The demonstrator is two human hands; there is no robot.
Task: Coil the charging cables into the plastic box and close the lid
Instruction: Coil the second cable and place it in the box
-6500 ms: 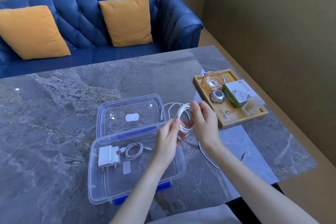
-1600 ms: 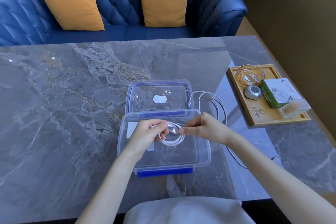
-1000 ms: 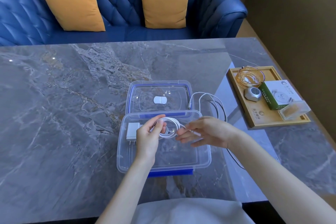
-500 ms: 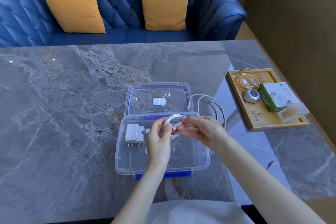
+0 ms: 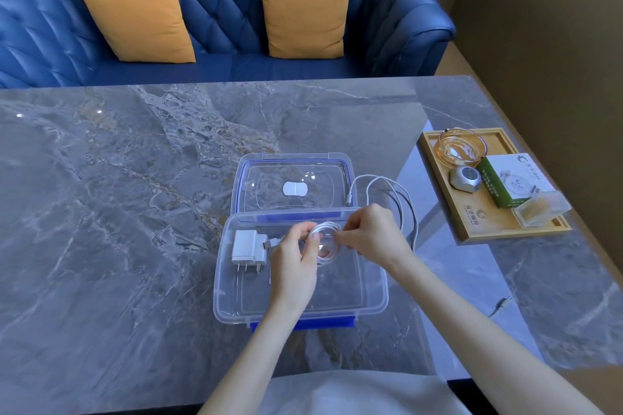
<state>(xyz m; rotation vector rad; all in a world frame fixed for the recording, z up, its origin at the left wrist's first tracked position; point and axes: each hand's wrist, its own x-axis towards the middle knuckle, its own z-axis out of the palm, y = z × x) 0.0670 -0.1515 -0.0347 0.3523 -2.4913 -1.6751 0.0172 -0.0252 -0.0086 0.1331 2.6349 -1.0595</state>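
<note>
A clear plastic box with blue clips sits open on the marble table, its lid lying flat behind it. Over the box, my left hand and my right hand both pinch a small coil of white cable. A white plug adapter lies in the box's left part, joined to that cable. A second white cable lies loose on the table right of the lid, with a dark cable beside it.
A wooden tray at the right holds a glass ashtray, a silver gadget, a green-white carton and a clear case. A blue sofa with two orange cushions stands beyond the table. A small dark plug lies near the right front.
The coil has been wound tighter over the box between both hands. The plug adapter, earlier hidden by my left hand, now shows. The view has shifted slightly.
</note>
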